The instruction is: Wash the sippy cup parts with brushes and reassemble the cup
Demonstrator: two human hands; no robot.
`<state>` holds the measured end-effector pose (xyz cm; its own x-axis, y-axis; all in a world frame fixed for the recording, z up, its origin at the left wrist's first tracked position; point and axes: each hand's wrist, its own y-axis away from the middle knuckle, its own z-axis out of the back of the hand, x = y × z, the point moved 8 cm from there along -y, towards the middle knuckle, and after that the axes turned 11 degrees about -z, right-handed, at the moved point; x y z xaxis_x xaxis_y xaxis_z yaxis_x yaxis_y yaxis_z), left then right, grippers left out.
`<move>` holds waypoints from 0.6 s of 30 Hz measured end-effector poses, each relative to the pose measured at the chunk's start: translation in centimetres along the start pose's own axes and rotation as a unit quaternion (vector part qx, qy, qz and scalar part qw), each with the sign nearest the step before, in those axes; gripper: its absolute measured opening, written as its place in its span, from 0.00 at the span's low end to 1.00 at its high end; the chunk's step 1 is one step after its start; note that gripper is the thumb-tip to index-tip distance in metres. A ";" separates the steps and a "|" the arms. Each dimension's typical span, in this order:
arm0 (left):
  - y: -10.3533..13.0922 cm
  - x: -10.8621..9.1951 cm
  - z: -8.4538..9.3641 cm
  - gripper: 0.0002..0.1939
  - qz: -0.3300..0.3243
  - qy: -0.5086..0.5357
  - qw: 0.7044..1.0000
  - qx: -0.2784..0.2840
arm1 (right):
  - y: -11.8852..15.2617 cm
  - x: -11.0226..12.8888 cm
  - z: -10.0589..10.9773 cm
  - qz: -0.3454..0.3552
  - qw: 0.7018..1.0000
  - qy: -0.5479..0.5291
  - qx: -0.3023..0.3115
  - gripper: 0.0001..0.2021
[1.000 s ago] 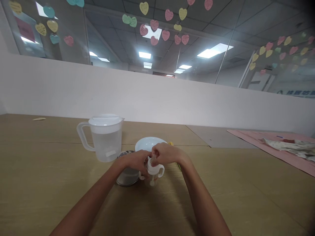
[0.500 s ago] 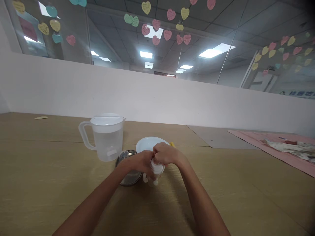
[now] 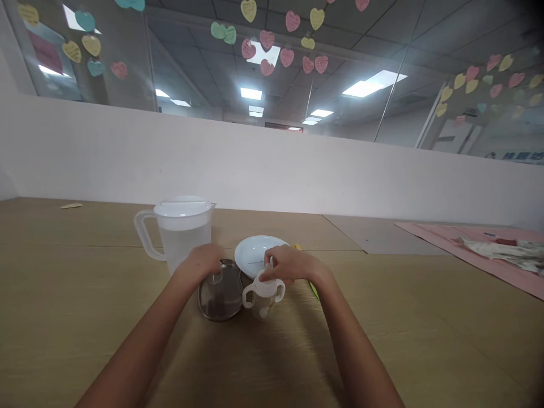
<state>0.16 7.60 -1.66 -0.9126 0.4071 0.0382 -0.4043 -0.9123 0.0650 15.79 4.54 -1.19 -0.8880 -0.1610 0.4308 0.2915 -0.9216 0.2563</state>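
The bottle (image 3: 264, 300) is held at its top by the right hand (image 3: 293, 263), thumb and fingertips drawn narrowly together on the spout above the white lid. By the left hand (image 3: 202, 262), the far edge of the tray (image 3: 223, 297) is overhung, with the fingers curled downward beside a small clear cap (image 3: 216, 277); whether the cap is gripped cannot be told, since the fingertips are blurred and partly hidden. The bottle is seen nearly upright at the front, its two handles spread to left and right, with the tray close by on the left. Behind the bottle, a white plate (image 3: 250, 247) is partly covered by the right hand. A yellow and green object (image 3: 313, 290) is mostly hidden by the right wrist (what it is cannot be made out). Behind the left hand, the lidded pitcher (image 3: 182, 235) is set with its handle turned left. All of these are borne by a wood-toned table (image 3: 263, 368). Farther off to the right, a grey sheet (image 3: 378, 238) and a pink cloth (image 3: 429, 238) are spread, the latter topped by rumpled whitish fabric (image 3: 501, 252). The table is backed by a white wall (image 3: 263, 170), above which heart-shaped notes (image 3: 287, 57) are stuck on glass (image 3: 204, 73).
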 end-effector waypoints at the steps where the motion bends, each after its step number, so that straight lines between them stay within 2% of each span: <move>1: -0.3 0.4 -0.7 0.14 0.011 -0.010 1.000 0.016 | 0.2 0.1 0.2 0.002 1.000 -0.004 -0.001 0.15; 3: -1.0 0.4 -1.9 0.14 0.005 -0.010 1.000 0.025 | 0.5 0.1 0.5 0.002 1.000 -0.015 -0.002 0.17; 5: -1.3 0.3 -2.3 0.14 -0.007 -0.009 1.000 0.004 | 0.9 -0.2 0.9 -0.008 1.000 -0.024 -0.001 0.18; 10: -0.6 0.1 -1.4 0.13 -0.026 -0.001 0.999 -0.024 | 1.4 -0.6 1.6 -0.011 0.999 -0.028 -0.009 0.22; 12: 0.0 -0.3 0.0 0.14 -0.045 0.010 0.998 -0.049 | 1.5 -0.8 1.8 -0.014 0.999 -0.025 -0.016 0.22; 14: 1.0 -1.2 2.2 0.16 -0.076 0.033 0.991 -0.103 | 1.8 -0.7 2.1 -0.013 0.999 -0.022 -0.026 0.22; 18: 3.4 -4.3 6.4 0.17 -0.153 0.098 0.959 -0.218 | 2.6 0.2 3.2 0.034 0.996 -0.029 -0.075 0.23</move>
<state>3.07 3.00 4.83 -0.7233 0.6822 -0.1069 -0.6035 -0.6998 -0.3822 17.48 3.22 2.34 -0.8448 -0.2087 0.4928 0.2905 -0.9522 0.0949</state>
